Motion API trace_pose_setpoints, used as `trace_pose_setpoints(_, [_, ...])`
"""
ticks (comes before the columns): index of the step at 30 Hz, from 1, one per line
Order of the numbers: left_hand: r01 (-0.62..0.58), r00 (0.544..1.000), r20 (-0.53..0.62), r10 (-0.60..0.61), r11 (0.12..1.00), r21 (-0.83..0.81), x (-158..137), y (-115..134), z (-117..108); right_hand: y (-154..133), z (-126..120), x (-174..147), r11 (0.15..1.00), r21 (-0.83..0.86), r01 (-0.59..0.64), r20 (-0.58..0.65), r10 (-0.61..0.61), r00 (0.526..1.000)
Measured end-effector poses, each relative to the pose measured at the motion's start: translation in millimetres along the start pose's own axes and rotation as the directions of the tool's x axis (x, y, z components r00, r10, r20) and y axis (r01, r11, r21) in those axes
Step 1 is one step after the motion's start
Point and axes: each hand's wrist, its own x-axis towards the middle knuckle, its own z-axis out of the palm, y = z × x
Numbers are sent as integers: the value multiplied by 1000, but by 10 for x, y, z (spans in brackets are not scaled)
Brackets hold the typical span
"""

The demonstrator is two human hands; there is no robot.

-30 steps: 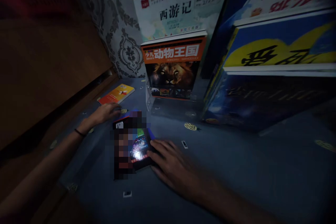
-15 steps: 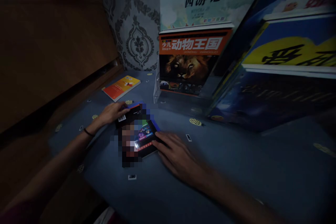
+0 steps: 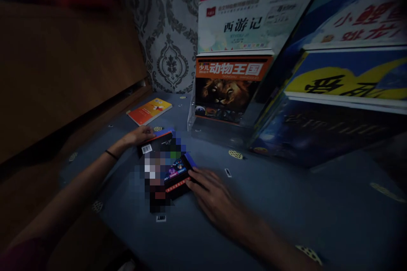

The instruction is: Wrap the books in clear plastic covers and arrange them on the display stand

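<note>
A black book (image 3: 161, 142) with a barcode and a colourful picture panel lies on the blue-grey tabletop, its middle hidden by blurred squares. Blue shows along its far and right edges; whether that is a second book under it I cannot tell. My left hand (image 3: 139, 135) grips the far left corner, fingers curled over the top edge. At the right edge my right hand (image 3: 212, 190) holds the book, with fingers extended onto its side. An orange and yellow book (image 3: 150, 111) rests flat beyond my left hand.
A clear stand (image 3: 191, 112) holds several upright books, among them one with a lion cover (image 3: 226, 93). More books (image 3: 346, 76) stand at the right. Patterned wallpaper (image 3: 173, 63) is behind, and a brown wooden panel (image 3: 70, 59) rises at the left.
The view has tilted up slightly, so more of the upright books shows. Both hands stay on the black book, and my left hand has slid a little toward its corner, leaving the barcode uncovered.
</note>
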Motion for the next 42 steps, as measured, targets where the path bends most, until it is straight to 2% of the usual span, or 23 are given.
trace_pose_setpoints(4, [-16, 999, -37, 17, 999, 31, 56, 8, -96, -9, 12, -21, 999, -37, 4, 5, -3, 1000])
trace_pose_setpoints(8, [-1, 984, -176, 29, 987, 161, 229, 18, -362, -71, 38, -75, 997, -77, -4, -9, 3, 1000])
trace_pose_setpoints(11, [12, 979, -202, 41, 967, 255, 335, 20, -450, -147, 19, -117, 995, -96, -8, -10, 7, 1000])
trace_pose_setpoints(19, [37, 974, -219, 65, 900, 433, 330, 69, -197, -298, -63, -269, 984, -176, 23, 34, -17, 999])
trace_pose_setpoints(24, [-2, 970, -211, 122, 870, 493, 312, 289, -142, -391, -111, -306, 980, -201, -3, 54, 14, 998])
trace_pose_setpoints(27, [-21, 961, -226, 158, 859, 512, 172, 454, -89, -435, -175, -260, 976, -217, -15, 59, 28, 998])
trace_pose_setpoints(30, [-95, 961, -185, 206, 873, 479, -132, 563, 24, -442, -216, -213, 982, -184, -33, 38, 40, 998])
trace_pose_setpoints(33, [-207, 960, -99, 261, 905, 371, -488, 600, 162, -431, -215, -188, 991, -129, -45, 17, 48, 999])
trace_pose_setpoints(35, [-187, 969, -89, 230, 920, 344, -648, 593, 224, -428, -200, -179, 994, -100, -53, 1, 53, 999])
trace_pose_setpoints(39, [-128, 981, -116, 156, 967, 222, -654, 527, 221, -447, -174, -173, 995, -76, -63, -24, 62, 998])
trace_pose_setpoints(42, [-105, 993, -56, 107, 994, 38, -526, 475, 188, -462, -167, -181, 996, -48, -73, -44, 71, 997])
